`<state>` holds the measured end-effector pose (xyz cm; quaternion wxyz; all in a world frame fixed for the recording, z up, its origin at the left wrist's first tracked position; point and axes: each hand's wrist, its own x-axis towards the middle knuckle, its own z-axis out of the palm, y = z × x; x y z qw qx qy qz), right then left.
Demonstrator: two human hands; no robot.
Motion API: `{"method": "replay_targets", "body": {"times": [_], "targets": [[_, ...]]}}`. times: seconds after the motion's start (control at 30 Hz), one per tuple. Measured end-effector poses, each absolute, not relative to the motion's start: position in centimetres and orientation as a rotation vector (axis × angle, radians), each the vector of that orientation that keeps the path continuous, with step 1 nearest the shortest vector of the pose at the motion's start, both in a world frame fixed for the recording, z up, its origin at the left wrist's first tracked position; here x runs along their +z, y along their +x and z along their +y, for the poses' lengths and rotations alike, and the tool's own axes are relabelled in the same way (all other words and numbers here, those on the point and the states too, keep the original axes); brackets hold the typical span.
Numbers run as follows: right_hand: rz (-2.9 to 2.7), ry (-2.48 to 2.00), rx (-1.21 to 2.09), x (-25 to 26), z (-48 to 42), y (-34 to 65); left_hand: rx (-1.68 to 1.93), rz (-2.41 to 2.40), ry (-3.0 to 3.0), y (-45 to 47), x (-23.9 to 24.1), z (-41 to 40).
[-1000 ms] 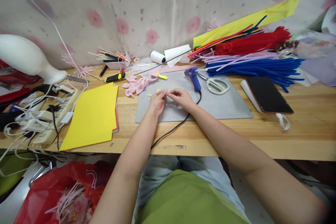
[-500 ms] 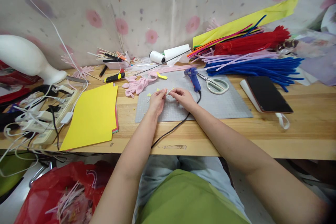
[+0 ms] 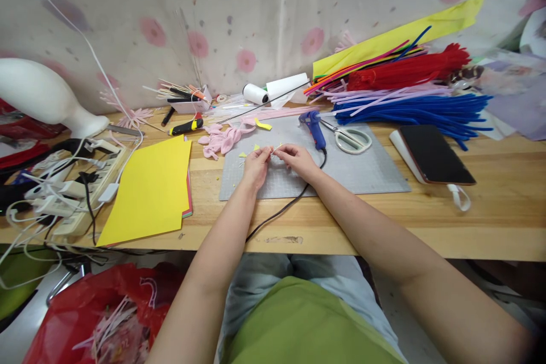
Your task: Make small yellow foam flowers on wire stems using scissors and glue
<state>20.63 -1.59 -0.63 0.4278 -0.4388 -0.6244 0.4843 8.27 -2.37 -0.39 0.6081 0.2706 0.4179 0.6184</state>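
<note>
Over the grey cutting mat (image 3: 358, 179), my left hand (image 3: 257, 165) and my right hand (image 3: 297, 159) meet fingertip to fingertip. Both are closed in a pinch around something small, thin and whitish, mostly covered by the fingers; its kind does not show. Small yellow scraps (image 3: 243, 154) lie beside my left hand. Behind it rest pink fuzzy twisted pieces (image 3: 222, 139) and a curved yellow piece (image 3: 263, 124). A blue glue gun (image 3: 314, 129) lies just beyond my right hand, its black cord running under my right wrist. Scissors with pale handles (image 3: 353, 140) are to its right.
Yellow sheets (image 3: 147, 190) lie at left beside a cable-filled power strip (image 3: 91, 193). A black-screened phone (image 3: 437, 153) sits at right. Blue pipe cleaners (image 3: 409, 111) and red ones (image 3: 409, 70) are piled at the back. A red bag (image 3: 63, 318) stands below the table edge.
My fingertips have shifted slightly closer around the small whitish thing. Everything else on the table stays in place.
</note>
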Motion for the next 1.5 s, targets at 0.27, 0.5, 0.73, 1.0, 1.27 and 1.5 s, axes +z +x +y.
{"method": "replay_targets", "body": {"times": [0.27, 0.5, 0.73, 1.0, 1.27, 1.5], "targets": [[-1.575, -1.076, 1.22, -0.8, -1.5, 20.6, 1.395, 0.936, 0.633, 8.3, -0.3, -2.6], [-1.604, -1.079, 1.166, -0.9, -1.4, 20.5, 1.372, 0.917, 0.652, 8.3, -0.2, -2.6], [-1.575, -1.073, 1.133, -1.0, -1.4, 20.7, 1.344, 0.93, 0.675, 8.2, 0.3, -2.8], [-1.588, -1.125, 1.127, -1.1, -1.3, 20.8, 1.405, 1.0, 0.693, 8.0, -0.2, -2.6], [-1.606, -1.143, 1.175, 0.1, -2.0, 20.8, 1.421, 1.017, 0.742, 8.2, -0.3, -2.7], [-1.538, -1.156, 1.145, -0.2, -1.8, 20.4, 1.393, 1.067, 0.718, 7.9, -0.2, -2.5]]}}
